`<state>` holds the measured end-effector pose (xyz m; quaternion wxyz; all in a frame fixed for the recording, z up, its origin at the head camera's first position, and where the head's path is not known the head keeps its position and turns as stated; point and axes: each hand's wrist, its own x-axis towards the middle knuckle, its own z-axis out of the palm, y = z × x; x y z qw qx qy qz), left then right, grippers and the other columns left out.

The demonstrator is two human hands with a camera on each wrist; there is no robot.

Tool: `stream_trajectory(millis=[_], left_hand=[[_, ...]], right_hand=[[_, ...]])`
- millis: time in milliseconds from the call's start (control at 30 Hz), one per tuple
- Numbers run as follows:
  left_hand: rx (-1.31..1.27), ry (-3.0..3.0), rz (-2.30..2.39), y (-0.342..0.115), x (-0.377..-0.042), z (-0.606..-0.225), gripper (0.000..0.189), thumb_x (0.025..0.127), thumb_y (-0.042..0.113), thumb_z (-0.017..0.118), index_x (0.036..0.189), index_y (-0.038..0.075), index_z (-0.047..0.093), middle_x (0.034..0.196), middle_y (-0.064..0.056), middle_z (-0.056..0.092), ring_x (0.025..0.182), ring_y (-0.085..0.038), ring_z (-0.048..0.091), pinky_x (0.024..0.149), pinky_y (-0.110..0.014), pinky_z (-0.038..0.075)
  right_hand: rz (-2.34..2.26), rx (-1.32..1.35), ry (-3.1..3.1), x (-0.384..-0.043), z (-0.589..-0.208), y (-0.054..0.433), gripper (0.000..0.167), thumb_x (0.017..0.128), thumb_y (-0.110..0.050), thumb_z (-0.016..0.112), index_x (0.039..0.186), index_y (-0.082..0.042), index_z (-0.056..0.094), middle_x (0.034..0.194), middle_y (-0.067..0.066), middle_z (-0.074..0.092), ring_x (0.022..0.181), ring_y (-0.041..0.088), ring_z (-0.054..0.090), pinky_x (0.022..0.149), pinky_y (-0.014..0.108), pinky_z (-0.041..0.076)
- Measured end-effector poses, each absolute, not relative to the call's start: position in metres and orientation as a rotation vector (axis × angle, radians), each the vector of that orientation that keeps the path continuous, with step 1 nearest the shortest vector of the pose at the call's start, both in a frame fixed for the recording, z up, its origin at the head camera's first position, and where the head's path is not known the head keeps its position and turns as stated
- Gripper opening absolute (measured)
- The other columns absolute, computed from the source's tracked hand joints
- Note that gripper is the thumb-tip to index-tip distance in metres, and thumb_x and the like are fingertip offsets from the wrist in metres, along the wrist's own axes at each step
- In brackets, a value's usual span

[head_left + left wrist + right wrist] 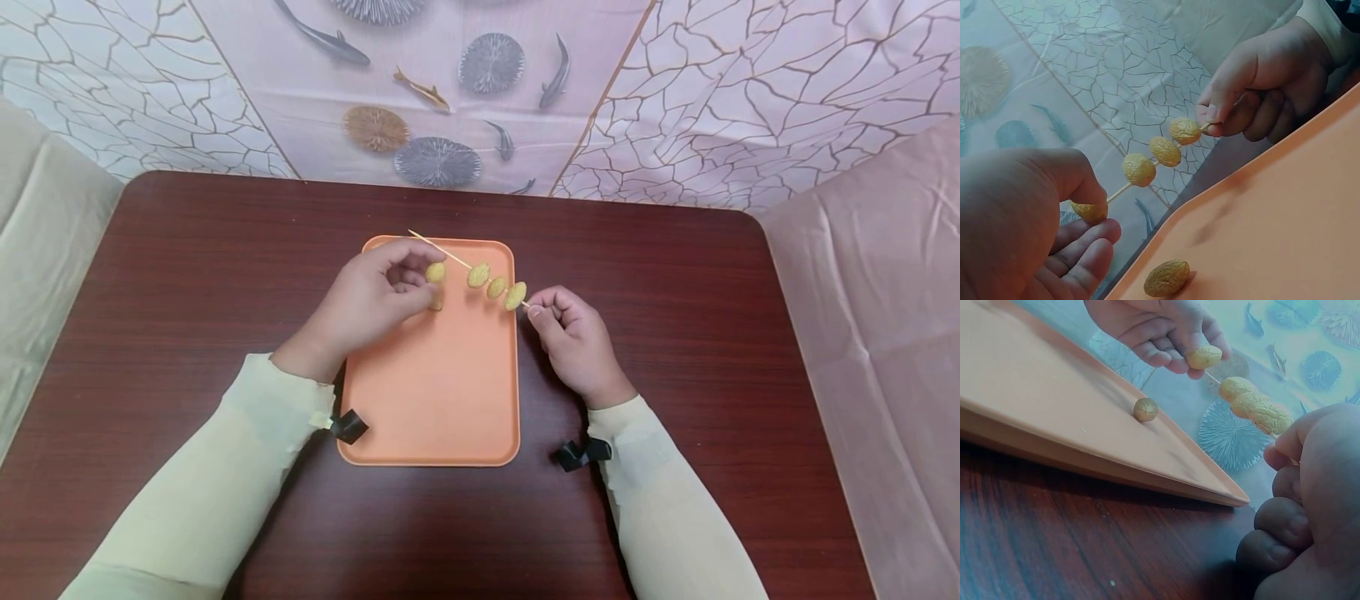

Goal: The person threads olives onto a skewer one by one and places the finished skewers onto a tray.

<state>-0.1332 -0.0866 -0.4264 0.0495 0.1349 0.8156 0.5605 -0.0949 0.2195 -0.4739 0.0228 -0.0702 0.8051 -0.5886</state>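
My right hand (573,342) pinches one end of a thin wooden skewer (450,254) between thumb and index finger, its other fingers curled. Three wrinkled yellow oval fruits (1165,151) are threaded on the skewer towards that end. The skewer slants up and left over the tray, its far end bare in the head view. My left hand (371,296) pinches another yellow fruit (1204,357) between thumb and fingertips, close by the skewer's bare part. One more fruit (1167,278) lies on the orange tray (431,400) below, partly hidden by the left hand in the head view.
The tray has a low raised rim and lies on a dark reddish-brown wooden table (667,267). A patterned cloth (525,108) with fish and round motifs hangs behind the table. Pale fabric (885,333) borders the right side. Black straps (581,454) hang at both wrists.
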Motion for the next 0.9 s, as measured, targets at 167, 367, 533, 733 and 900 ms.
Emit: stream_trajectory(millis=[167, 367, 533, 733, 900], left_hand=[[0.343, 2.491, 1.757, -0.09, -0.136, -0.427, 0.033, 0.097, 0.003, 0.083, 0.129, 0.009, 0.078, 0.118, -0.009, 0.076, 0.1, -0.02, 0.071, 0.087, -0.02, 0.06], [0.186, 2.536, 1.774, -0.097, -0.141, -0.426, 0.034, 0.101, 0.01, 0.08, 0.135, 0.015, 0.078, 0.126, -0.007, 0.073, 0.1, -0.014, 0.076, 0.082, -0.019, 0.06], [0.143, 2.554, 1.789, -0.1, -0.146, -0.428, 0.036, 0.104, 0.008, 0.077, 0.14, 0.011, 0.076, 0.129, -0.01, 0.071, 0.101, -0.014, 0.076, 0.078, -0.016, 0.059], [0.116, 2.58, 1.81, -0.103, -0.15, -0.431, 0.037, 0.106, 0.011, 0.076, 0.143, 0.008, 0.075, 0.127, -0.012, 0.072, 0.099, -0.011, 0.075, 0.079, -0.015, 0.059], [0.093, 2.614, 1.825, -0.105, -0.152, -0.431, 0.036, 0.106, 0.011, 0.076, 0.142, 0.007, 0.076, 0.124, -0.013, 0.074, 0.097, -0.008, 0.073, 0.082, -0.014, 0.058]], right_hand=[[-1.832, -0.233, 2.478, -0.095, -0.474, 0.22, 0.017, 0.114, -0.018, 0.067, 0.111, -0.003, 0.072, 0.064, 0.001, 0.049, 0.054, 0.013, 0.046, 0.052, 0.026, 0.038], [-1.839, -0.247, 2.467, -0.095, -0.473, 0.22, 0.015, 0.113, -0.015, 0.066, 0.109, -0.001, 0.072, 0.064, -0.001, 0.049, 0.054, 0.012, 0.046, 0.052, 0.025, 0.038], [-1.85, -0.253, 2.465, -0.095, -0.474, 0.219, 0.015, 0.112, -0.012, 0.066, 0.109, 0.001, 0.071, 0.063, -0.002, 0.05, 0.054, 0.01, 0.046, 0.052, 0.025, 0.038], [-1.849, -0.252, 2.464, -0.096, -0.475, 0.219, 0.016, 0.113, -0.013, 0.066, 0.108, 0.002, 0.071, 0.064, -0.003, 0.05, 0.054, 0.01, 0.046, 0.052, 0.025, 0.038], [-1.852, -0.253, 2.461, -0.096, -0.475, 0.219, 0.016, 0.112, -0.013, 0.067, 0.108, 0.002, 0.071, 0.064, -0.003, 0.05, 0.055, 0.01, 0.046, 0.053, 0.025, 0.039]])
